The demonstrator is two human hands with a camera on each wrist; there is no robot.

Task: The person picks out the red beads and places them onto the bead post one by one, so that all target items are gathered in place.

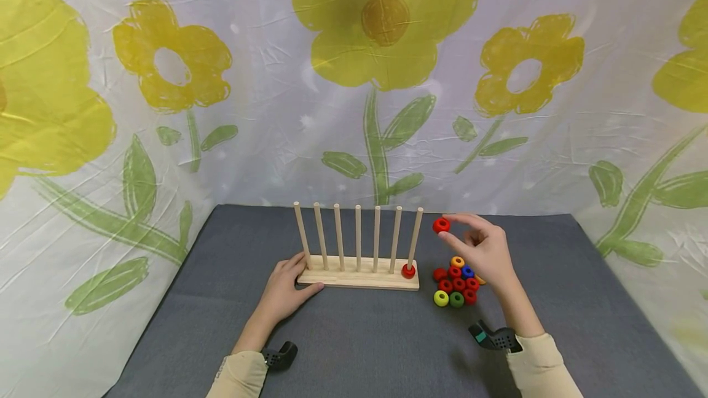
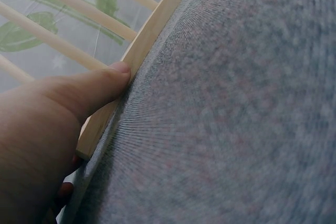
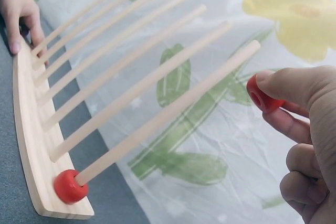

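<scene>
We had the right hand (image 1: 487, 253) holding a red ring (image 1: 441, 230) in the air, clamped between thumb and forefinger, just beside the top of the rightmost peg (image 1: 416, 235) and not touching it; in the right wrist view the other fingers were curled in toward the palm. We saw the left hand (image 1: 283, 290) gripping the left end of the wooden base (image 1: 359, 279), thumb against the front edge and fingers round the back. One seated ring (image 1: 408, 273) sat around the foot of that same peg, while the loose rings (image 1: 458, 284) lay bunched on the dark cloth (image 1: 365, 336) to the right of the base. We judged the step in hand to be threading a second ring there. The next move, we thought, called for turning the hole squarely over the peg's tip, then releasing, with the base held steady.
</scene>
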